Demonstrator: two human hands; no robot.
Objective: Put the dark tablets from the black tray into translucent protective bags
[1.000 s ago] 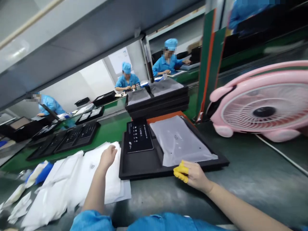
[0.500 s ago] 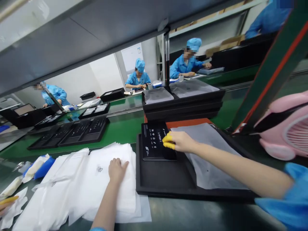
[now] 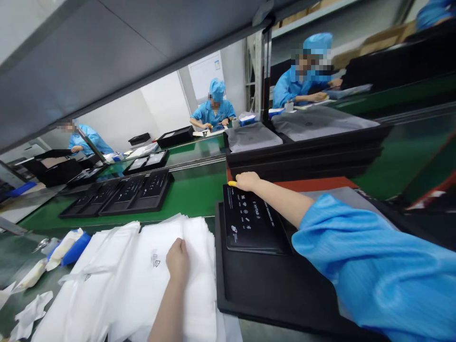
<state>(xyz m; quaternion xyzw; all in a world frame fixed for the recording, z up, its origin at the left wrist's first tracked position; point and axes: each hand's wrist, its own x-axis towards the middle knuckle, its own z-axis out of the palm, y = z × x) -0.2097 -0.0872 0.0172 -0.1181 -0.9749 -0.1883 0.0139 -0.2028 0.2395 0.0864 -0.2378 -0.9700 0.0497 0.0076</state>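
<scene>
I have the right arm stretched forward and leftward over the black tray (image 3: 278,289), the right hand (image 3: 246,181) bent, fingers curled, at the far edge of the black HYTAB tablet (image 3: 251,225), which is at the tray's far-left corner; I cannot tell whether that grip is closed on it. My left hand (image 3: 178,262) rests loosely curled on the stacked white bags (image 3: 137,273) beside the tray's left edge, its grip hidden underneath.

A black tablet (image 3: 249,225) lies in the far left part of a black tray (image 3: 274,287), its white icons and lettering facing up. A pile of white bags (image 3: 146,285) (the top one bears a small triangle) spreads just left of the tray.
</scene>
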